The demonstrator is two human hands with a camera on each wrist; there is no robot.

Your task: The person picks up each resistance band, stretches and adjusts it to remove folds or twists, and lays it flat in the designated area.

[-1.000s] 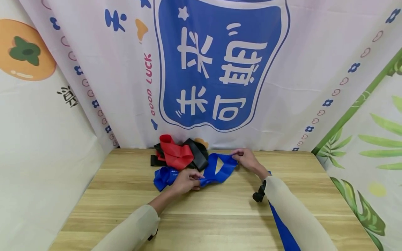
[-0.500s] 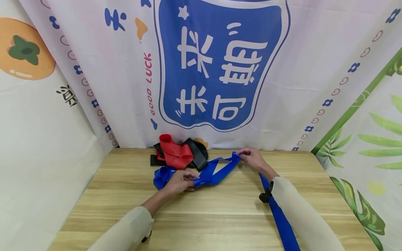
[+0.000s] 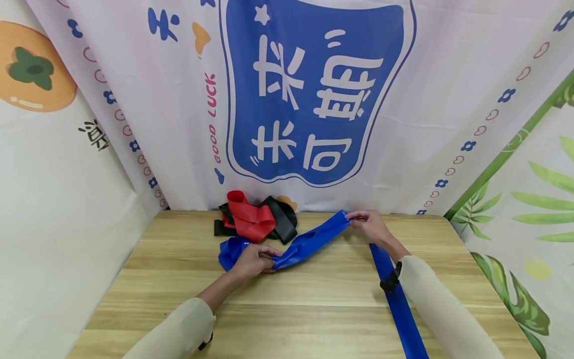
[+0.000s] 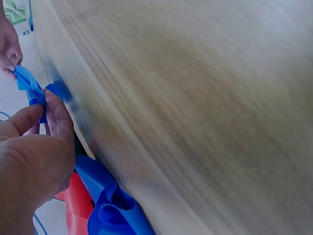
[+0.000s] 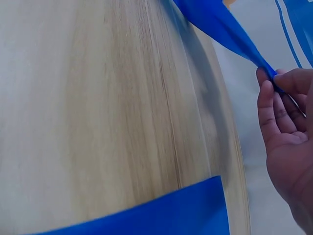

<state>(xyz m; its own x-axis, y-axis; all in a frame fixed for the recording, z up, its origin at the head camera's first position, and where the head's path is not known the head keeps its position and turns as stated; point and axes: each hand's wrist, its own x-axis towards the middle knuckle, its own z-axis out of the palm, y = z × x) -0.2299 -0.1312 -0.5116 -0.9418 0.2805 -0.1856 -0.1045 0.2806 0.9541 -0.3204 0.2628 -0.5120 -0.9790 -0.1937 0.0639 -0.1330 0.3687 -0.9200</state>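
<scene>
A blue stretch band point(image 3: 309, 245) runs slantwise between my two hands at the back of the table. My left hand point(image 3: 253, 260) pinches its lower left part between thumb and fingers, as the left wrist view also shows. The upper right end is pinched by my right hand point(image 3: 369, 225); in the right wrist view the band point(image 5: 230, 32) narrows into the thumb and fingertips. A bunched blue portion point(image 3: 230, 252) lies just left of my left hand. Under my right forearm, a flat blue strip point(image 3: 399, 301) stretches down to the table's front.
Behind my left hand lie a red band point(image 3: 251, 219) and black bands point(image 3: 281, 219), heaped together near the back edge. A printed cloth point(image 3: 179, 124) hangs right behind the wooden table point(image 3: 287, 319). More printed cloth stands at both sides.
My right hand has moved right and slightly up with the band's end, while my left hand has shifted a little left. The looped blue band between them has drawn out into a straighter, narrower strip.
</scene>
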